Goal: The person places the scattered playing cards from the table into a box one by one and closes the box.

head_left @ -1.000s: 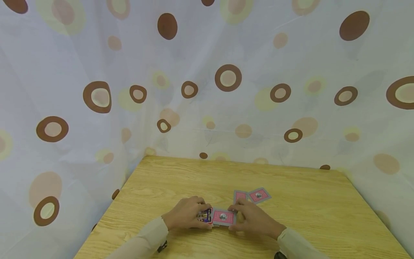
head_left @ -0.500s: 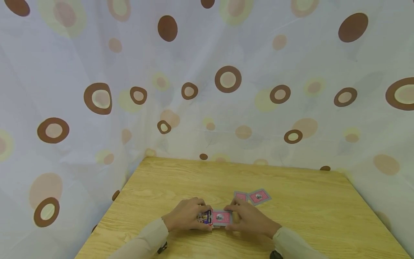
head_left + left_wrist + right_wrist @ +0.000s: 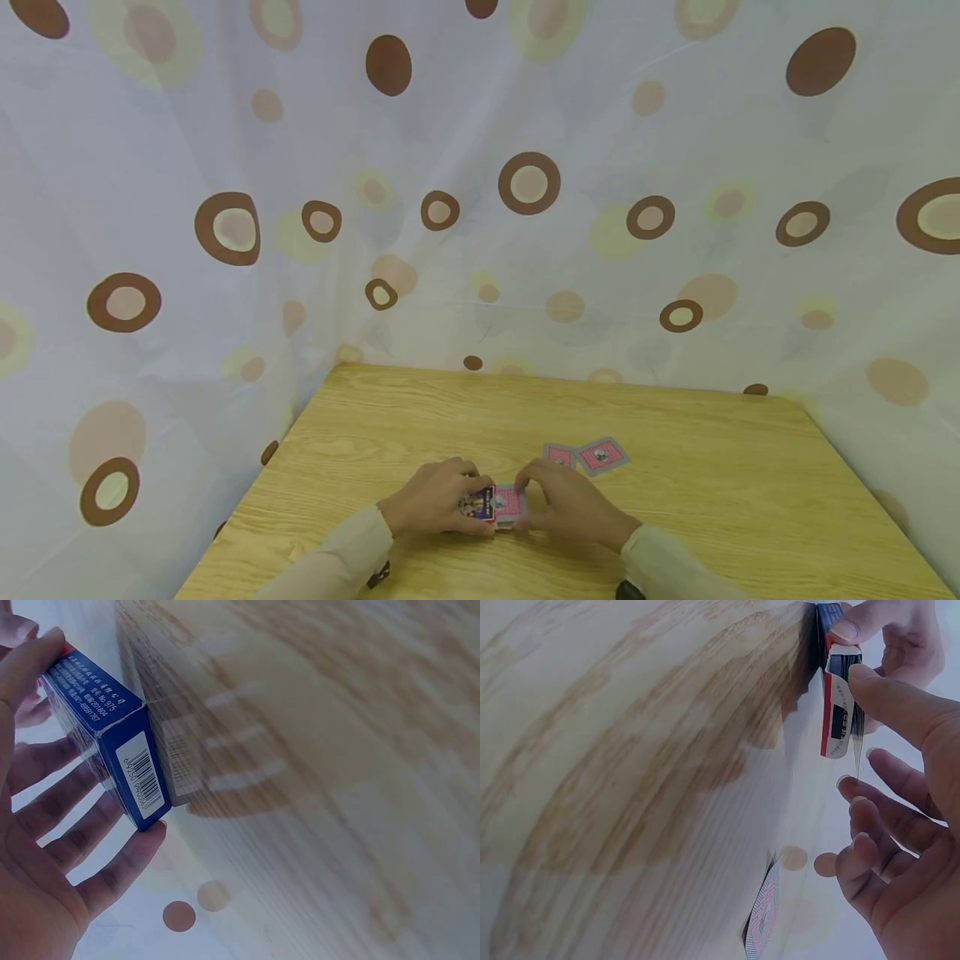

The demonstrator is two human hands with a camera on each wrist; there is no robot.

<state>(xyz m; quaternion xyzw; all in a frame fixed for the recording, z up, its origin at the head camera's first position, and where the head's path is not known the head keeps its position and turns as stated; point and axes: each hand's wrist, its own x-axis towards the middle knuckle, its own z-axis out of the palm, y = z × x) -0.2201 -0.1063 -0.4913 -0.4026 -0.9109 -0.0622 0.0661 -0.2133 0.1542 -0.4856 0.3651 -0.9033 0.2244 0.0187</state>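
My left hand [image 3: 431,502] holds a blue and red playing-card box [image 3: 480,503], thumb along one side and fingers along the other. In the left wrist view the blue box [image 3: 94,712] shows a barcode on its end and sits close to the tabletop. Red-backed playing cards [image 3: 508,502] stick out of the box's right, open end. My right hand [image 3: 576,505] is at these cards, thumb and fingertip at opposite edges. The right wrist view shows a pale flap [image 3: 841,712] hanging from the box opening, with the right thumb [image 3: 874,686] against the card edges.
Two loose red-backed cards, one upright [image 3: 560,454] and one tilted [image 3: 603,455], lie face down behind the right hand. The wooden table [image 3: 712,500] meets a dotted white curtain [image 3: 570,250] at its back and sides.
My right hand has moved left, and the cards have slid further into the box, so less of them shows. The left hand and the box have stayed nearly still.
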